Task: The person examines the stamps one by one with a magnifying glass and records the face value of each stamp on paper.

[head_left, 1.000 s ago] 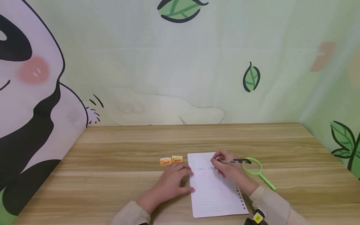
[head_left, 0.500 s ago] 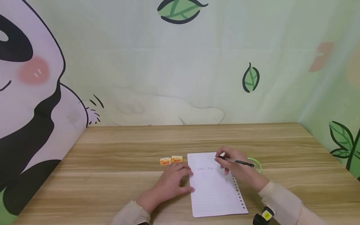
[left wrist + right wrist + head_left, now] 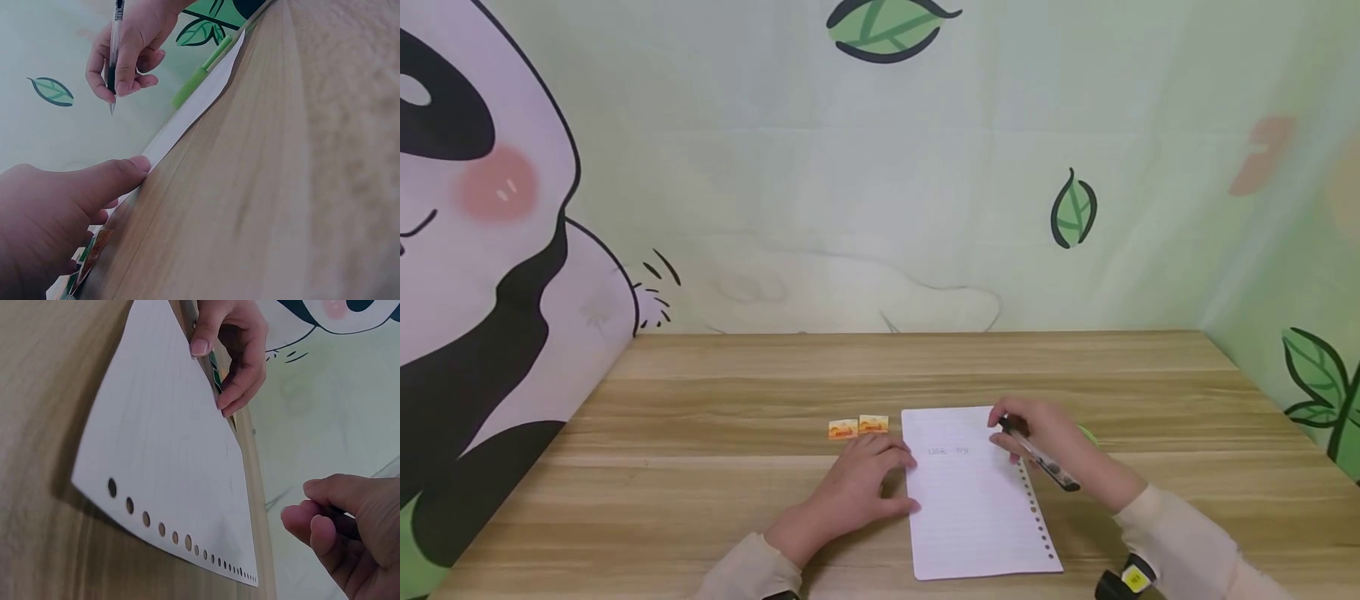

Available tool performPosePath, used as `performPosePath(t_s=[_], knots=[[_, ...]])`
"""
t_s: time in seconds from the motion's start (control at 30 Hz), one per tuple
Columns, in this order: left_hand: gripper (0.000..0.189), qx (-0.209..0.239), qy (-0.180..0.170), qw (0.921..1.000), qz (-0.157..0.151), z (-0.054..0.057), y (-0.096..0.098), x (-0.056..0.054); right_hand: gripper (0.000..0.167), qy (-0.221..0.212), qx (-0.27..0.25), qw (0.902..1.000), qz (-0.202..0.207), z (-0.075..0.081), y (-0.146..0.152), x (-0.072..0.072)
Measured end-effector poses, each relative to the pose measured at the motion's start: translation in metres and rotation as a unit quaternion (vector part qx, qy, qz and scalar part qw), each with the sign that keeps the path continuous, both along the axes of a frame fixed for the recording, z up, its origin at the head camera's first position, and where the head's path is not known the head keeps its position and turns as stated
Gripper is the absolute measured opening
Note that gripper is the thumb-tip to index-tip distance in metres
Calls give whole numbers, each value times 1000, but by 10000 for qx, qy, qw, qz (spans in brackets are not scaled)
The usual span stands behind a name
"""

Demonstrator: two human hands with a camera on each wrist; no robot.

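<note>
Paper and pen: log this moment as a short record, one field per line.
Surface: wooden table
Centre: lined paper, punched along its right edge in the head view
Text: short line of handwriting near the top, too small to read
Left hand: touching the paper's left edge
Right hand: gripping a pen, tip off the paper
Beyond left hand: two small orange-and-yellow pieces
Partly hidden: green magnifying glass, mostly behind the right hand in the head view

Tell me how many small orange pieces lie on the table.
2. One piece lies beyond the left hand, another piece just right of the first, nearer the paper. The hand may hide more.
</note>
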State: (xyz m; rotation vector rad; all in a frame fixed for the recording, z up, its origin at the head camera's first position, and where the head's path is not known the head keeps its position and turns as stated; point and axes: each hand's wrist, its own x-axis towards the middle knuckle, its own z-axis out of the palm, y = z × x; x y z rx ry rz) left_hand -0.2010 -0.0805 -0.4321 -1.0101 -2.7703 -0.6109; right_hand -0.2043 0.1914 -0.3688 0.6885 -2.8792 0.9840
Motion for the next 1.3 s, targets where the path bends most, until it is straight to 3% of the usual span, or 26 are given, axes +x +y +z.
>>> performPosePath(t_s=[0.2,0.63,1.0,1.3], knots=[[41,-18,-53,10000,-2,1,-1,1,18,181,98,9998,-23,-1,7,0],[41,9,-219,9998,12,-2,0,0,29,-302,-170,9993,136,8,25,5],[42,48,-221,9997,29,-2,0,-1,22,-302,-707,9968,-210,10,32,7],[41,-40,-124,9999,10,-1,0,-1,23,-443,-874,9951,-92,12,35,7]])
